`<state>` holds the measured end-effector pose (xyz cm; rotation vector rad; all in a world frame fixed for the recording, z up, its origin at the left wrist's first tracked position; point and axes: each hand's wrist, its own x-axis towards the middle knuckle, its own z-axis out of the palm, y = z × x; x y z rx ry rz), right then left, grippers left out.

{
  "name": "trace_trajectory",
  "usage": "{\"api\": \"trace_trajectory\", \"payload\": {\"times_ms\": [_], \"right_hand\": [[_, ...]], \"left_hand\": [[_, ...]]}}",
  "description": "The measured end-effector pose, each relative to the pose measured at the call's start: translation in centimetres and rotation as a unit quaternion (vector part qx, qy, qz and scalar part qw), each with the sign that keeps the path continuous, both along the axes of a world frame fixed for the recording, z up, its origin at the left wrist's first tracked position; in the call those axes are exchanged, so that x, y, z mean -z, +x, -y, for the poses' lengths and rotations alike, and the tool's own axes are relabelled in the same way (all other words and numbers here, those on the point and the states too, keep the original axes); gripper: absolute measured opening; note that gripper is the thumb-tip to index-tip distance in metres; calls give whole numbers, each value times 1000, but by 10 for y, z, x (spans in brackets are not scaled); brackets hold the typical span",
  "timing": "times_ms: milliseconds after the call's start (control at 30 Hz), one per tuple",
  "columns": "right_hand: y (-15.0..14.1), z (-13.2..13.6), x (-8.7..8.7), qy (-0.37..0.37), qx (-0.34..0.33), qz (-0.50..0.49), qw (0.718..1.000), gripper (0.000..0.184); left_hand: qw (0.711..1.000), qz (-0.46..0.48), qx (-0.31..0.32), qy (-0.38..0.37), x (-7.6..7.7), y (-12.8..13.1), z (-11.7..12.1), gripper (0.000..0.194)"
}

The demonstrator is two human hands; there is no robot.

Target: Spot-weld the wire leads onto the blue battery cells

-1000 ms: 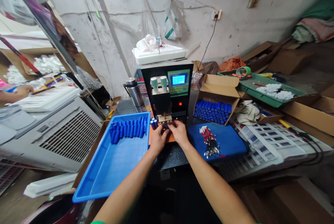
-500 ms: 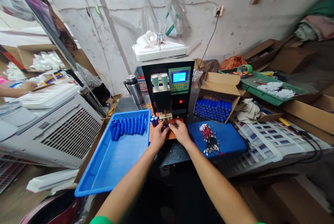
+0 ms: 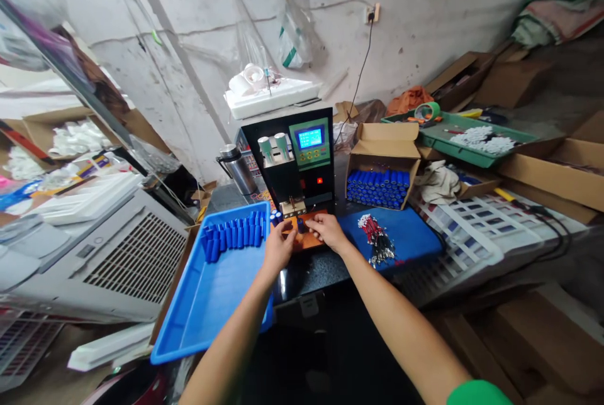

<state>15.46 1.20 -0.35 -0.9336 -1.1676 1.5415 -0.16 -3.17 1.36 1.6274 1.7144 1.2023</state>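
Observation:
A dark blue battery cell (image 3: 301, 225) stands upright on the orange work plate (image 3: 309, 241), under the electrodes of a black spot welder (image 3: 311, 188). Just left of the cell is my left hand (image 3: 279, 246), thumb and fingers apart, with nothing visible in it. My right hand (image 3: 329, 232) is closed in a pinch on the cell's right side; what its fingertips hold is too small to make out. Close behind my left fingers, more blue cells (image 3: 276, 217) stand, partly hidden. A blue tray (image 3: 221, 304) with rows of blue cells lies at my left.
On a blue pad (image 3: 415, 235) at the right lies a bundle of red and black wire leads (image 3: 375, 238). Behind it stands a cardboard box (image 3: 387, 134) full of blue cells. A steel thermos (image 3: 238, 169) is left of the welder; a green tray (image 3: 472, 141) sits far right.
My hands have parted from around the cell, the left moving left and opening. The cell now shows between them. The whole view has shifted and tilted slightly.

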Motion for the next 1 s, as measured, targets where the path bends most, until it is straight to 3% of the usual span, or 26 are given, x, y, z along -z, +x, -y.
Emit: {"api": "trace_trajectory", "payload": {"times_ms": [67,200,433,633,733,867,1000], "right_hand": [[1,0,0,-6,0,-10,1000,33],[0,-2,3,-12,-2,-35,999,32],[2,-2,5,2,-1,-43,999,33],[0,6,8,133,-58,44,988,22],[-3,8,13,160,-70,65,983,20],[-2,8,13,155,-41,71,985,19],[3,8,6,82,-15,5,997,23]], "left_hand": [[999,-43,-4,-8,-3,-9,8,28],[994,-89,59,-33,0,-18,21,27],[989,-109,96,-23,5,-8,22,18],[990,-92,99,-30,0,-2,19,17],[988,-123,97,-19,-1,1,16,17],[986,-144,84,30,0,3,18,15],[971,-194,93,105,3,-1,21,17]]}}
